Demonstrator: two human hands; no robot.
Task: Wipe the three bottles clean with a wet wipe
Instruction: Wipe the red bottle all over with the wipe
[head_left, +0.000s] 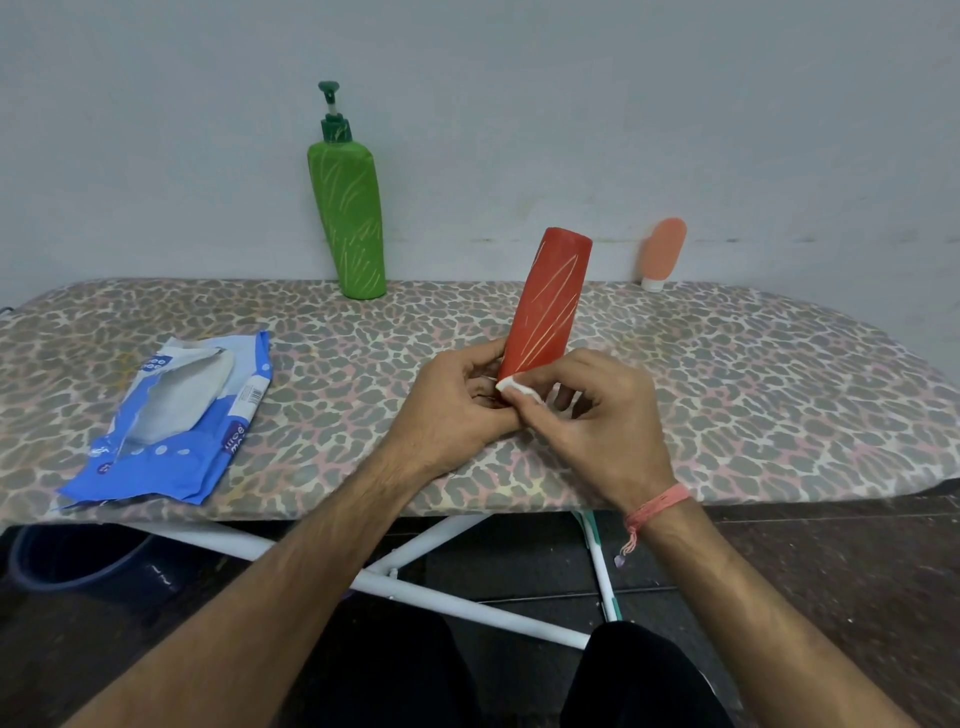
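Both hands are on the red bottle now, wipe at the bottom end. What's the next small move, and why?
Probably slide the wet wipe up the red bottle toward its far end. The right hand pinches the wipe at the lower end only, the left hand steadies that end, and pale streaks show along the body above.

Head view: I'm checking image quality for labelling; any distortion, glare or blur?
Head view: wide-angle bending curves the ironing board edge; even soft light, no glare; red bottle and green pump bottle look sharp, picture slightly soft overall.
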